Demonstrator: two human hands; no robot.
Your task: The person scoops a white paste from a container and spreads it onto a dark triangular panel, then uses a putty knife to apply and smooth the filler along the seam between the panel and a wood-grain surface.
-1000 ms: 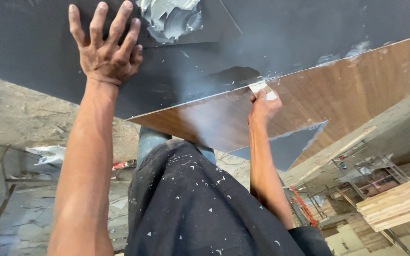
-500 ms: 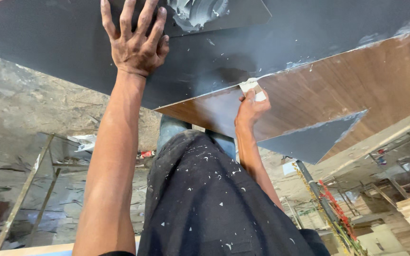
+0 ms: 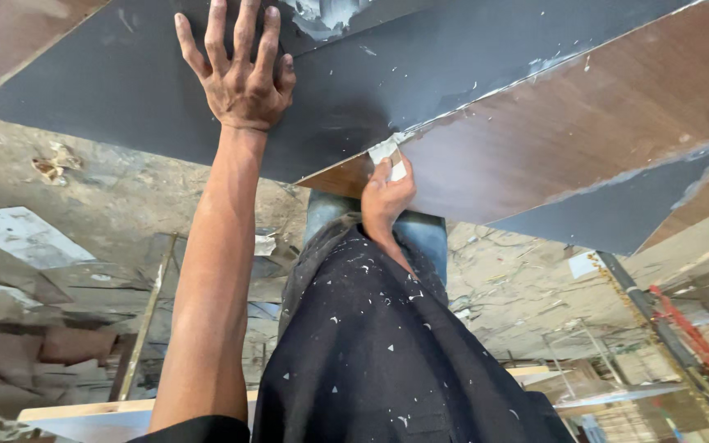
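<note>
My left hand (image 3: 241,78) lies flat, fingers spread, on a large dark grey board (image 3: 469,61). A brown wood-grain sheet (image 3: 609,123) lies on the board, its pointed corner toward me. My right hand (image 3: 386,203) pinches a small white flat piece (image 3: 389,152) and holds it against the sheet's edge near that corner. A smear of whitish paste (image 3: 322,15) shows on the board just right of my left hand's fingertips. My dark, white-speckled garment (image 3: 387,353) fills the lower middle.
Below the board lies a rough concrete floor (image 3: 84,189) with scraps and rubble. A pale plank (image 3: 67,408) runs along the bottom left. Stacked wood and metal frames (image 3: 658,361) stand at the lower right. A second dark panel (image 3: 617,217) shows under the brown sheet.
My right hand has slid the white piece along the brown sheet's edge toward its pointed corner. My left hand stays pressed on the dark board. The view has shifted.
</note>
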